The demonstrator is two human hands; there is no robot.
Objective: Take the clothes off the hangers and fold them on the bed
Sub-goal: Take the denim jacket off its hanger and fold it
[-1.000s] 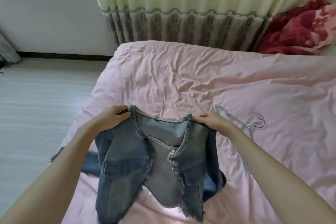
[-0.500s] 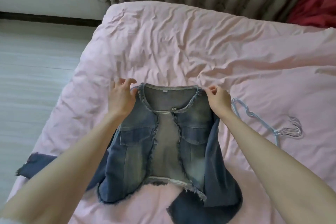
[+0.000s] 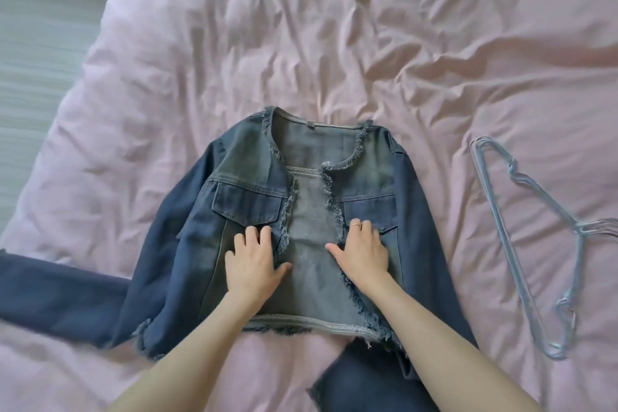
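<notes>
A blue denim jacket (image 3: 240, 197) with frayed edges lies flat on the pink bed (image 3: 301, 43), front side up and open down the middle. Its left sleeve stretches out toward the left edge of the view, and the right sleeve runs down past my right forearm. My left hand (image 3: 252, 261) rests flat on the left front panel, fingers spread. My right hand (image 3: 363, 252), with a ring on one finger, presses flat on the right front panel. Neither hand grips any fabric.
Light blue wire hangers (image 3: 521, 241), stacked together, lie on the bed to the right of the jacket. The floor (image 3: 36, 27) shows past the bed's left edge. Wrinkled pink sheet spreads beyond the jacket's collar.
The jacket went from being held up by its shoulders to lying flat on the bed. Both hands let go of the shoulders and moved down onto the front panels.
</notes>
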